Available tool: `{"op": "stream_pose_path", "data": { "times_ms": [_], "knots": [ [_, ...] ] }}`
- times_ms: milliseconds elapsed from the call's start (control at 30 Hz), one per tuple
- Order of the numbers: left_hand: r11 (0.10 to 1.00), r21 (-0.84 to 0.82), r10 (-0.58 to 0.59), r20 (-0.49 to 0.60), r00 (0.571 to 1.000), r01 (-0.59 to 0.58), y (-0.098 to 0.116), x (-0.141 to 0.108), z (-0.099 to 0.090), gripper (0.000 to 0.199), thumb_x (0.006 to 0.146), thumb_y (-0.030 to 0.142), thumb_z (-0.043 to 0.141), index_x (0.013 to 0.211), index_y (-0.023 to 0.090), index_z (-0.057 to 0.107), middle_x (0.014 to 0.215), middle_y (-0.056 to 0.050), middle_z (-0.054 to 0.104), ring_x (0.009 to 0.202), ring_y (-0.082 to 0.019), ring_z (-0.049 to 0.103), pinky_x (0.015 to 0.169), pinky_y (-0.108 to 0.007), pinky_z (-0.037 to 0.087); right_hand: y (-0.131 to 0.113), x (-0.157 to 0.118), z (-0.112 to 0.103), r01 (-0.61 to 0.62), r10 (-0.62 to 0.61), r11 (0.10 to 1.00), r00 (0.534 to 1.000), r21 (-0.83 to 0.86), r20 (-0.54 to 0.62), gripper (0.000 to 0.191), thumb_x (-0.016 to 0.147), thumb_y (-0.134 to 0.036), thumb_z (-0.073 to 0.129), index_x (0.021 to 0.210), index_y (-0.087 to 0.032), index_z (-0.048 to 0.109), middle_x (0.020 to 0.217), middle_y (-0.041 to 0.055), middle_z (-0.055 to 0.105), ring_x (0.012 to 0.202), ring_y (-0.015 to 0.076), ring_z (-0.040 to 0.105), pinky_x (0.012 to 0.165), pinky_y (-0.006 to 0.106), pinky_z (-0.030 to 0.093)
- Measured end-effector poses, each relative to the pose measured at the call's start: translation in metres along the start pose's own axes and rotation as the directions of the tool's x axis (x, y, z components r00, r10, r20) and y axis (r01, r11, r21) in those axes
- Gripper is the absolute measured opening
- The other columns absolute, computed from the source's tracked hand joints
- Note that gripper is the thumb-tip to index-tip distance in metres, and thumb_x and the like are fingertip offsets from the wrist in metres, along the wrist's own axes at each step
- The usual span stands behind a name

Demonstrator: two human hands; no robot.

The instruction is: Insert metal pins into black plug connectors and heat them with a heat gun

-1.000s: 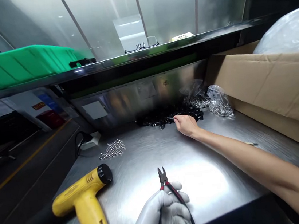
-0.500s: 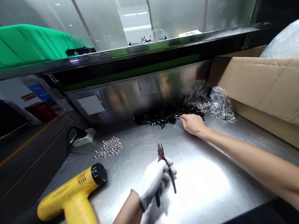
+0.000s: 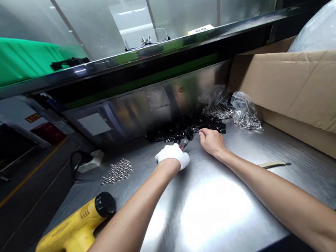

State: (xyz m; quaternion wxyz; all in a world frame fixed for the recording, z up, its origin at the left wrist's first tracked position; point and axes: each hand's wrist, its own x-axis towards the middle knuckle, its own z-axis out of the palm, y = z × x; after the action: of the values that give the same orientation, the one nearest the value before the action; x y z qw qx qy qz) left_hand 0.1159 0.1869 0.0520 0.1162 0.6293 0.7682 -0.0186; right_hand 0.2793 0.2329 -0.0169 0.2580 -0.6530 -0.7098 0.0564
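Observation:
My left hand (image 3: 172, 156), in a white glove, is closed around a pair of cutting pliers (image 3: 183, 144). Only the red part and the jaws show past the glove, pointing at the front of a heap of small black parts (image 3: 172, 133). Just to the right, my bare right hand (image 3: 212, 140) is closed in a pinch at the heap's front edge. A thin, shiny thing shows by its fingertips, too small to name. The black parts lie heaped along the back of the metal bench (image 3: 151, 190).
Small metal cylinders (image 3: 117, 171) stand grouped on the left, behind a yellow heat gun (image 3: 73, 229). Bags of metal parts (image 3: 245, 117) lie back right, beside a cardboard box (image 3: 304, 79). A thin pale tool (image 3: 274, 165) lies by my right forearm. Glasses (image 3: 147, 40) rest on the shelf above.
My left hand has moved forward with the pliers, from mid-bench to the front of the black heap. My right hand stays pinched by the heap. The view has shifted slightly.

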Motion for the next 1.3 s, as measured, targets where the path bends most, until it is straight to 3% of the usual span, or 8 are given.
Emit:
{"op": "stream_pose_path", "data": {
  "times_ms": [167,333,633,833,1000,1167,1233,1300],
  "knots": [
    [0.987,0.155,-0.019,-0.080,0.997,0.032,0.026,0.020,0.017,0.050,0.077,0.039,0.062,0.121,0.017,0.068,0.127,-0.026,0.063,0.113,-0.045,0.061,0.091,-0.062,0.046,0.003,-0.005,0.009,-0.020,0.020,0.998,1.000,0.057,-0.010,0.034,0.099,-0.038,0.062,0.128,-0.019,0.062,0.125,0.0094,0.064,0.106,0.0234,0.065,0.091,0.046,0.056],
    [0.971,0.230,-0.050,-0.106,0.993,0.073,0.039,0.033,0.019,0.051,0.079,0.040,0.061,0.122,0.015,0.069,0.126,-0.027,0.062,0.114,-0.046,0.060,0.090,-0.063,0.046,0.008,-0.005,0.009,-0.053,0.051,0.996,0.998,0.065,0.029,0.033,0.099,-0.038,0.062,0.127,-0.018,0.062,0.123,0.0090,0.065,0.105,0.0231,0.066,0.091,0.045,0.056],
    [0.962,0.264,-0.050,-0.097,0.994,0.074,0.047,0.044,0.025,0.044,0.082,0.036,0.060,0.118,0.014,0.071,0.122,-0.027,0.065,0.112,-0.046,0.063,0.087,-0.064,0.048,0.006,-0.006,0.009,-0.068,0.060,0.996,0.987,0.056,0.147,0.030,0.099,-0.038,0.063,0.121,-0.018,0.065,0.120,0.0086,0.066,0.104,0.0227,0.066,0.090,0.045,0.056],
    [0.981,0.195,0.024,-0.066,0.998,-0.010,0.038,0.040,0.025,0.037,0.083,0.028,0.057,0.113,0.011,0.070,0.114,-0.026,0.070,0.112,-0.043,0.064,0.090,-0.058,0.048,0.005,-0.006,0.004,-0.048,0.034,0.996,0.985,0.077,0.168,0.029,0.099,-0.039,0.062,0.120,-0.018,0.065,0.120,0.0084,0.067,0.103,0.0221,0.066,0.091,0.044,0.056],
    [0.994,0.000,0.111,-0.059,0.992,-0.111,0.009,0.017,0.012,0.028,0.087,0.033,0.050,0.102,0.017,0.068,0.104,-0.018,0.073,0.100,-0.034,0.068,0.085,-0.043,0.050,0.006,-0.007,-0.004,-0.086,0.071,0.991,0.989,0.106,0.133,0.030,0.099,-0.039,0.062,0.121,-0.019,0.065,0.122,0.0088,0.066,0.105,0.0228,0.065,0.092,0.045,0.055],
    [0.929,-0.279,0.244,-0.032,0.969,-0.243,-0.032,-0.040,0.000,0.026,0.093,0.033,0.037,0.099,0.021,0.060,0.089,-0.004,0.070,0.075,-0.017,0.063,0.069,-0.027,0.048,0.005,-0.015,-0.004,-0.003,-0.039,0.966,0.987,0.259,0.157,0.030,0.099,-0.038,0.062,0.122,-0.019,0.065,0.124,0.0089,0.065,0.108,0.0236,0.065,0.094,0.047,0.054],
    [0.880,-0.418,0.251,0.006,0.968,-0.226,-0.047,-0.069,0.002,0.026,0.093,0.031,0.035,0.104,0.020,0.056,0.087,-0.002,0.069,0.064,-0.014,0.057,0.062,-0.025,0.046,0.003,-0.020,-0.002,0.038,-0.107,0.940,0.977,0.340,0.185,0.029,0.099,-0.037,0.063,0.121,-0.019,0.065,0.126,0.0093,0.064,0.111,0.0244,0.063,0.097,0.048,0.053],
    [0.743,-0.652,0.265,0.074,0.962,-0.154,-0.060,-0.096,0.007,0.024,0.090,0.030,0.040,0.106,0.018,0.054,0.085,-0.003,0.066,0.058,-0.011,0.051,0.057,-0.025,0.043,-0.001,-0.025,-0.004,0.069,-0.173,0.898,0.963,0.435,0.204,0.029,0.098,-0.036,0.064,0.121,-0.019,0.065,0.132,0.0101,0.062,0.117,0.0261,0.060,0.101,0.051,0.050]
  ]
}}
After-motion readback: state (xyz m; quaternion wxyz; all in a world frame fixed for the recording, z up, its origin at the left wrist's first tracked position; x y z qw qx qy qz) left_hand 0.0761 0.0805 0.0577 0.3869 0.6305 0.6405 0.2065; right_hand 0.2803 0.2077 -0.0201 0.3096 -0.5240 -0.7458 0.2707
